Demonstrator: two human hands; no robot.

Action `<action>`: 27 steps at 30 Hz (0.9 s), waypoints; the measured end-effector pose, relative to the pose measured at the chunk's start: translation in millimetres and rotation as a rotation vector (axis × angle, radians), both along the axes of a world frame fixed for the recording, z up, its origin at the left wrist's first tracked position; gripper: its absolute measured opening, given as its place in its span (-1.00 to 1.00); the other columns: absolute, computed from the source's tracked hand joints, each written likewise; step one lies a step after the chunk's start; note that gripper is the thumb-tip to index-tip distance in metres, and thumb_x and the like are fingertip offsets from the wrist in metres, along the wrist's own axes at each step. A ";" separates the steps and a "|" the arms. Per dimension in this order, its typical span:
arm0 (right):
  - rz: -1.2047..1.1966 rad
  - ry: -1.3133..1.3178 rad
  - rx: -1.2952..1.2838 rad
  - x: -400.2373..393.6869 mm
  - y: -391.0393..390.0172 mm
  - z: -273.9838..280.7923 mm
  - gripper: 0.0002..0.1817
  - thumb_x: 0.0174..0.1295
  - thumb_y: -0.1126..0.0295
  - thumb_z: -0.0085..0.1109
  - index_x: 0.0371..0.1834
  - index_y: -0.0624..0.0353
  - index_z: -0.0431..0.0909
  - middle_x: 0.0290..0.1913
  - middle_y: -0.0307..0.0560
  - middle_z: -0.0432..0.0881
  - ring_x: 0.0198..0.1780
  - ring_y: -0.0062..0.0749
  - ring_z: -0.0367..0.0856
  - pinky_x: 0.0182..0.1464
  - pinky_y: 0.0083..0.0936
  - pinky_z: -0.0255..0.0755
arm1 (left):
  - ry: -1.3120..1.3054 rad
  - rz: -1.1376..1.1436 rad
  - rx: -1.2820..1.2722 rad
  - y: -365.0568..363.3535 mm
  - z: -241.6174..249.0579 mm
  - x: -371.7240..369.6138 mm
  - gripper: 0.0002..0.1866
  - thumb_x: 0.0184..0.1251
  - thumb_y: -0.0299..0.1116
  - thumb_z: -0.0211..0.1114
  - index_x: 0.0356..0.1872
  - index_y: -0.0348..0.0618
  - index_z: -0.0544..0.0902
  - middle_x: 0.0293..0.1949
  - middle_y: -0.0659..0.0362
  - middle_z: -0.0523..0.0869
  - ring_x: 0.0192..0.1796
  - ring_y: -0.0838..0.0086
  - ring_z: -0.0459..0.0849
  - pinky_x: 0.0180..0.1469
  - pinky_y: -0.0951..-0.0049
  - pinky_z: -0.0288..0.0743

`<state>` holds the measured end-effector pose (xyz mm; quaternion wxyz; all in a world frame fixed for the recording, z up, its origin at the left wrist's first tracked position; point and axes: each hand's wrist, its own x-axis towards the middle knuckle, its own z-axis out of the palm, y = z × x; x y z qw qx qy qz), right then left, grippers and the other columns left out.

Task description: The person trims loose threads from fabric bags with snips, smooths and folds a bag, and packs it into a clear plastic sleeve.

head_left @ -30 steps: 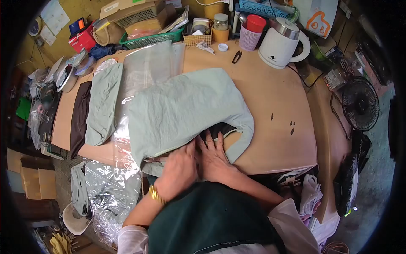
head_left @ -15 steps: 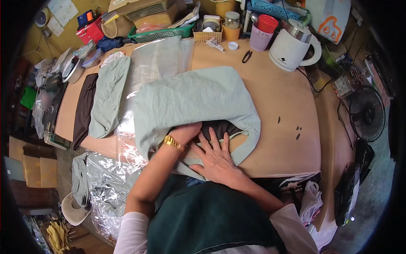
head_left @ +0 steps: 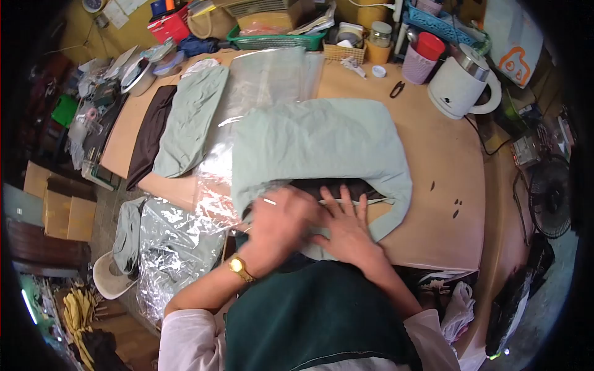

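Note:
A light grey-green cloth piece [head_left: 315, 139] lies on the brown-covered table [head_left: 433, 229], its front opening showing dark lining [head_left: 334, 187]. My right hand [head_left: 348, 229] rests flat with fingers spread at the opening, its fingertips over the dark lining. Beside it, my left hand [head_left: 281, 219] is smeared by motion above the cloth's front left edge; whether it holds anything is unclear. A gold watch is on the left wrist.
Clear plastic sheets [head_left: 263, 80] lie behind and left of the cloth, near another grey-green piece [head_left: 192, 120] and a dark brown one [head_left: 151, 133]. At the back right stand a white kettle [head_left: 458, 83] and a pink cup [head_left: 419, 65]. Black thread snips [head_left: 396, 89] lie nearby.
My left hand has come out from under the cloth's front edge and is now above it. My right hand stays spread at the opening. The whole view has shifted.

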<state>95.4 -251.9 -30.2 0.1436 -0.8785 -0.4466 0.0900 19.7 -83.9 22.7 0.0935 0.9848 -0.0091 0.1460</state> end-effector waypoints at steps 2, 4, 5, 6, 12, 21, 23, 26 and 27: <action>0.011 0.029 0.030 16.0 -20.3 11.2 -0.17 0.12 0.00 0.32 0.47 -0.05 0.24 0.52 -0.03 0.16 0.54 0.09 0.00 0.38 0.47 -0.26 | -0.012 0.247 -0.016 55.2 -10.1 -13.8 -0.61 0.00 -0.39 0.41 -0.08 -0.16 0.57 -0.11 0.01 0.57 -0.10 0.09 0.55 -0.05 0.16 0.43; -0.336 0.322 0.241 55.2 -42.9 9.1 -0.49 0.16 0.13 0.34 0.12 0.17 0.55 0.00 0.02 0.62 0.08 -0.10 0.56 0.19 -0.09 0.37 | 0.043 0.319 -0.047 77.8 -7.5 -27.4 -0.64 0.02 -0.39 0.43 -0.11 -0.22 0.59 -0.15 0.01 0.60 -0.17 0.09 0.59 -0.11 0.17 0.46; -0.331 0.215 0.346 66.0 -43.6 18.7 -0.60 0.18 0.20 0.33 0.00 0.21 0.58 -0.13 0.04 0.64 -0.06 -0.13 0.61 0.05 -0.21 0.43 | 0.095 0.259 -0.195 74.0 -2.5 -32.9 -0.68 0.03 -0.41 0.44 -0.16 -0.25 0.61 -0.21 -0.01 0.63 -0.22 0.08 0.62 -0.15 0.19 0.49; -0.325 0.102 0.449 72.5 -43.0 31.9 -0.70 0.20 0.28 0.32 -0.13 0.26 0.62 -0.26 0.05 0.65 -0.19 -0.16 0.65 -0.09 -0.33 0.50 | 0.141 0.196 -0.345 68.3 2.8 -36.0 -0.71 0.03 -0.43 0.45 -0.21 -0.28 0.62 -0.26 -0.02 0.65 -0.28 0.07 0.64 -0.20 0.20 0.52; -0.160 0.599 0.561 8.6 -4.7 50.2 -0.84 0.14 0.44 0.35 -0.29 0.28 0.60 -0.28 0.07 0.71 -0.31 -0.26 0.75 -0.31 -0.43 0.53 | 0.151 0.082 -0.572 19.9 30.7 -21.5 -0.66 0.07 -0.21 0.52 -0.44 -0.29 0.62 -0.46 0.00 0.64 -0.42 0.10 0.65 -0.37 0.25 0.48; -0.117 0.352 0.800 -32.7 4.5 11.5 -0.65 0.07 0.52 0.41 -0.10 0.30 0.50 -0.25 0.00 0.66 -0.20 -0.28 0.71 -0.18 -0.45 0.57 | 0.165 0.013 -0.563 7.5 17.0 -19.9 -0.63 0.07 -0.15 0.51 -0.45 -0.29 0.61 -0.51 -0.01 0.62 -0.48 0.11 0.60 -0.41 0.27 0.45; 0.019 0.059 0.788 -28.0 4.9 16.7 -0.68 0.09 0.57 0.36 -0.07 0.29 0.53 -0.31 0.00 0.60 -0.30 -0.21 0.64 -0.29 -0.40 0.52 | 0.121 -0.009 -0.602 9.1 13.5 -20.5 -0.62 0.07 -0.16 0.52 -0.45 -0.30 0.61 -0.51 -0.01 0.61 -0.49 0.11 0.59 -0.42 0.28 0.44; -0.031 0.127 0.803 -26.1 1.4 27.4 -0.80 0.12 0.58 0.29 -0.16 0.28 0.60 -0.35 0.00 0.56 -0.34 -0.13 0.60 -0.31 -0.35 0.48 | 0.214 0.007 -0.758 9.1 19.3 -22.8 -0.65 0.05 -0.19 0.53 -0.46 -0.29 0.62 -0.50 0.00 0.62 -0.47 0.11 0.60 -0.39 0.28 0.46; -0.063 0.216 0.792 -25.7 -0.5 28.7 -0.84 0.14 0.56 0.27 -0.20 0.27 0.60 -0.35 0.03 0.56 -0.30 -0.10 0.61 -0.28 -0.30 0.49 | 0.257 0.023 -0.847 8.0 21.2 -23.6 -0.67 0.05 -0.22 0.53 -0.47 -0.29 0.62 -0.49 0.00 0.63 -0.45 0.11 0.61 -0.37 0.27 0.47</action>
